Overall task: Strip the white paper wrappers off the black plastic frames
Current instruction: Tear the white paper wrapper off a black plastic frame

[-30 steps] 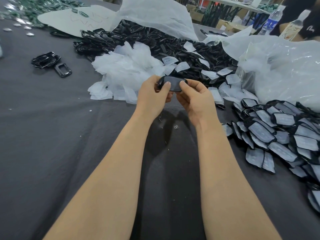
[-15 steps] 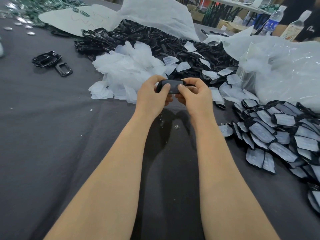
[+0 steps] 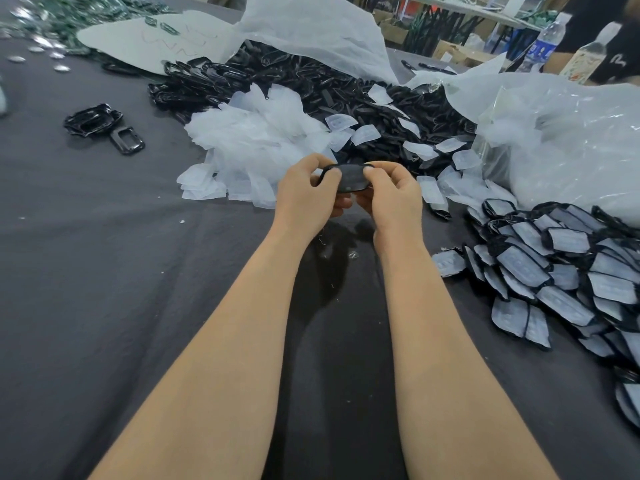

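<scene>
Desk surface: The desk [image 3: 104, 271] is covered with a dark grey cloth that is a little wrinkled. A few small pale crumbs lie on it.
Left hand: The left hand [image 3: 306, 197] grips the left end of one black frame [image 3: 349, 176], with the thumb on top and the other fingers curled below.
Right hand: The right hand [image 3: 391, 197] pinches the right end of the same frame in the same manner.
Frame in the hands: It is held above the desk, near the middle, just in front of the white heap. Its face looks dark grey, and I cannot tell if a wrapper is on it.
Wrapped frames [image 3: 571, 265]: They lie in a heap at the right side of the desk, with their white paper faces up.
Loose wrappers [image 3: 256, 140]: They form a white heap just behind the hands, and single pieces are scattered to the right of it.
Bare frames [image 3: 311, 81]: They make a large black heap behind the wrappers and touch them.
Small group [image 3: 93, 121]: A few black frames lie well apart at the left.
Plastic: A clear bag [image 3: 571, 133] lies behind the wrapped frames. A white sheet [image 3: 311, 29] lies over the back of the black heap.
Far left corner: There is a pale board [image 3: 149, 39] with small green and silver parts near it, which are blurred.
Room: Behind the desk there are shelves, cardboard boxes and a water bottle [image 3: 545, 43].
</scene>
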`<state>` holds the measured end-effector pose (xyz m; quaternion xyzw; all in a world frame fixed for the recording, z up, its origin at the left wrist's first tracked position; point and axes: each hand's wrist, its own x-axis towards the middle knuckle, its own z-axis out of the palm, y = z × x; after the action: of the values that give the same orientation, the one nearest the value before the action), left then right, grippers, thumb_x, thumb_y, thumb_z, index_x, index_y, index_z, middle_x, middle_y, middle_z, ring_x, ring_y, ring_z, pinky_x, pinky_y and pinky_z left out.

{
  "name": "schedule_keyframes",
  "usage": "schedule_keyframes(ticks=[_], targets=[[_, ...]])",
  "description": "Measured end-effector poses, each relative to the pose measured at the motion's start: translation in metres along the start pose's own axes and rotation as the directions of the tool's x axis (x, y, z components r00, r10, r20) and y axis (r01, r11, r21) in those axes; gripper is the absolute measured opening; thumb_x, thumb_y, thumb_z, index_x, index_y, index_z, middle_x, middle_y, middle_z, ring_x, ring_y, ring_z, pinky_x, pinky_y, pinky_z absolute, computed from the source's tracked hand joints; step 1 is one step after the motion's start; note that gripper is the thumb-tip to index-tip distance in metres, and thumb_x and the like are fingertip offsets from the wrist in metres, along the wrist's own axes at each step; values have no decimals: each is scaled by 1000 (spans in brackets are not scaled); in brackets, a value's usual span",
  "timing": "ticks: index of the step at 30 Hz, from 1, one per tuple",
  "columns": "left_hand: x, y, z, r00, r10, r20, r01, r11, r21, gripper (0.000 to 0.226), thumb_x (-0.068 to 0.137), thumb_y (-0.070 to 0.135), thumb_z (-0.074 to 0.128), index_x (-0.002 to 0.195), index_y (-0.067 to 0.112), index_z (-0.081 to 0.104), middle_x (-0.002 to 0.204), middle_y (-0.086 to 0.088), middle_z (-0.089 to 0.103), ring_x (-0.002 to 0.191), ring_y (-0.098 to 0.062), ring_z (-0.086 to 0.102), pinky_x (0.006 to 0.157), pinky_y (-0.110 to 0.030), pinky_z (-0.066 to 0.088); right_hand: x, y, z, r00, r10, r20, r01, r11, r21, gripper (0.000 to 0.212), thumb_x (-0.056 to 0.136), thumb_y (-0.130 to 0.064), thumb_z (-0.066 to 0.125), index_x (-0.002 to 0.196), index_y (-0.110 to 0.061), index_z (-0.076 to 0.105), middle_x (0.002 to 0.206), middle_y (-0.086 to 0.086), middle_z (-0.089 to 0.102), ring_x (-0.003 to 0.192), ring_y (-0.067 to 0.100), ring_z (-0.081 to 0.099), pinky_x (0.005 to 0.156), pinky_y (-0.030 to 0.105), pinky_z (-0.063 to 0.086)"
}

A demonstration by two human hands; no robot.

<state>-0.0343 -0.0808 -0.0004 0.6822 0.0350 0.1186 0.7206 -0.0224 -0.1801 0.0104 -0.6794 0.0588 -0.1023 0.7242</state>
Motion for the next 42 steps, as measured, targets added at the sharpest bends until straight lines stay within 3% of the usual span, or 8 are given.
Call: schedule_keyframes(ticks=[7,11,15,19,24,29,34,42], targets=[[3,-4,-2,1000,-15,-9,15,1000,-2,14,99,12,48,89,20,55,82,-6,67,56,-6,67,57,-18,55,3,3,-4,995,-43,89,56,986,-158,11,93,-8,56,93,-19,59,81,4,66,62,8,64,65,22,54],[4,-7,-1,1000,4,-20,-3,999,43,9,98,11,50,95,17,54,86,-9,69,59,-7,67,63,-22,57,4,7,-4,989,-125,82,145,932,-333,11,92,-10,57,96,-19,56,89,13,69,69,15,69,77,36,57],[4,-10,2,999,35,-35,-32,997,72,15,95,6,52,96,19,44,91,-15,67,56,-6,67,62,-22,57,5,9,-3,991,-129,48,137,924,-356,10,91,-11,58,95,-20,55,89,14,70,79,25,70,85,49,54],[6,-11,0,998,40,-58,-35,996,87,15,96,6,50,96,18,41,94,-18,67,56,-5,67,59,-19,56,4,9,-3,987,-114,110,146,926,-348,15,90,-12,60,99,-24,55,88,11,70,84,26,69,87,49,53],[7,-11,-2,997,30,-77,-23,997,78,14,95,6,53,98,18,44,96,-20,67,71,-23,70,68,-30,59,4,9,-1,979,-129,155,183,896,-405,22,89,-9,61,106,-19,51,93,12,70,90,27,68,90,48,51],[6,-11,-1,998,30,-55,-29,999,20,20,92,4,57,102,17,45,92,-14,67,63,-11,68,70,-27,59,3,9,0,983,-138,122,174,914,-367,22,89,-9,62,106,-18,51,93,14,70,90,28,68,89,48,52],[7,-11,-3,998,17,-60,-15,1000,28,20,95,3,50,105,19,44,105,-19,65,80,-21,70,70,-23,58,6,9,-1,982,-131,138,176,901,-396,22,93,-7,53,115,-10,54,96,13,70,88,26,69,85,45,55],[8,-13,-2,999,2,-50,0,999,54,20,97,4,46,106,22,43,107,-16,66,77,-17,71,72,-25,59,3,8,-1,983,-136,127,176,901,-396,15,93,-14,54,108,-16,54,95,11,70,90,26,68,86,47,54]])
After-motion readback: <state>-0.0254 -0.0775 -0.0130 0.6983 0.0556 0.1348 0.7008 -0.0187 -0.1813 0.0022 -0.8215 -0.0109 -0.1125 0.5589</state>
